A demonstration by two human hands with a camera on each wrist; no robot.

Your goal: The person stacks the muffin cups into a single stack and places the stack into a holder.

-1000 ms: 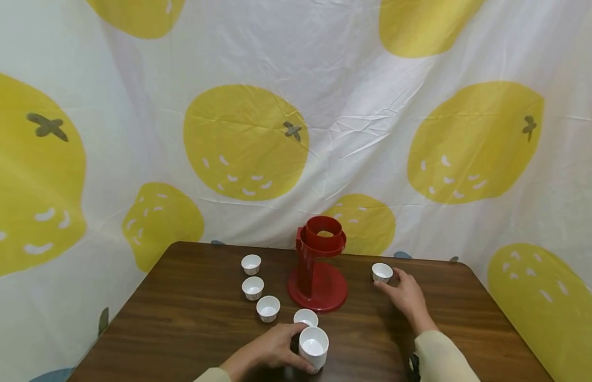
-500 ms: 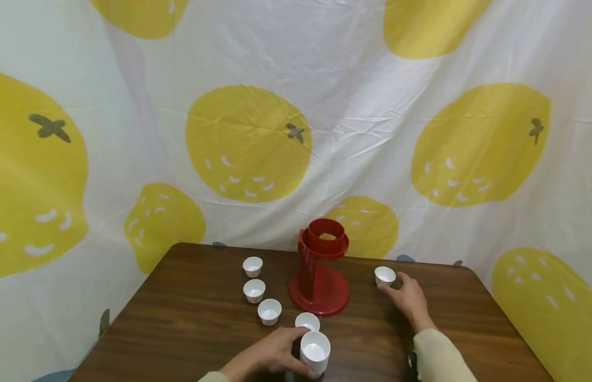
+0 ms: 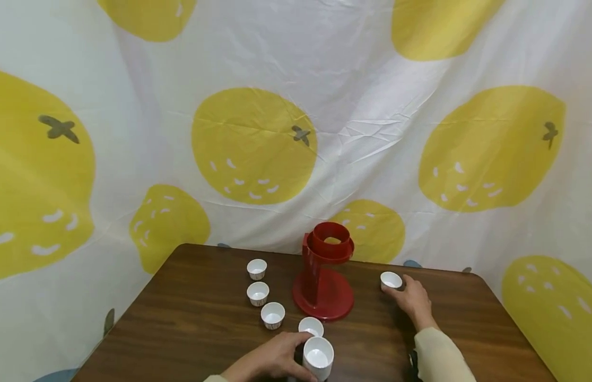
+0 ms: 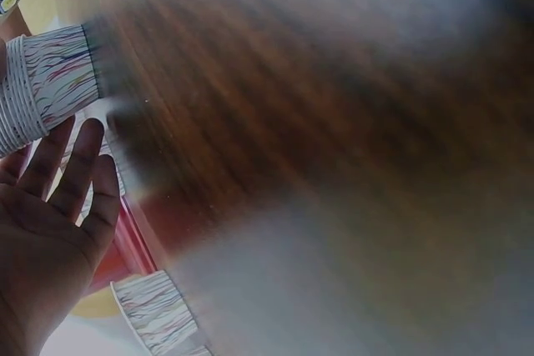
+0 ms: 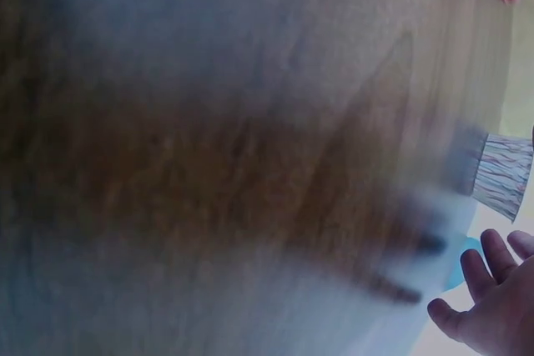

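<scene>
My left hand (image 3: 277, 354) holds a stack of small white paper cups (image 3: 318, 354) at the front middle of the table, thumb on the near side. Thin coloured streaks mark the stack's (image 4: 60, 81) sides in the left wrist view, and several rims show nested together. Three fingers of that hand stretch out loosely below it. At the back right, a single paper cup (image 3: 390, 279) stands upright. My right hand (image 3: 415, 301) is beside it, thumb overlapping its front and index finger just off its rim. That hand's other fingers (image 5: 480, 273) are spread in the right wrist view.
A red stand (image 3: 324, 294) with a round base and a ring-shaped holder on top is at the back middle. Several single paper cups (image 3: 273, 315) stand in a curved line to its left and front. A lemon-print cloth (image 3: 353, 106) hangs right behind the wooden table (image 3: 181, 329).
The head view has shifted slightly, so everything sits a little lower and further right. My right index finger has come away from the cup's rim. The left hand still holds the stack.
</scene>
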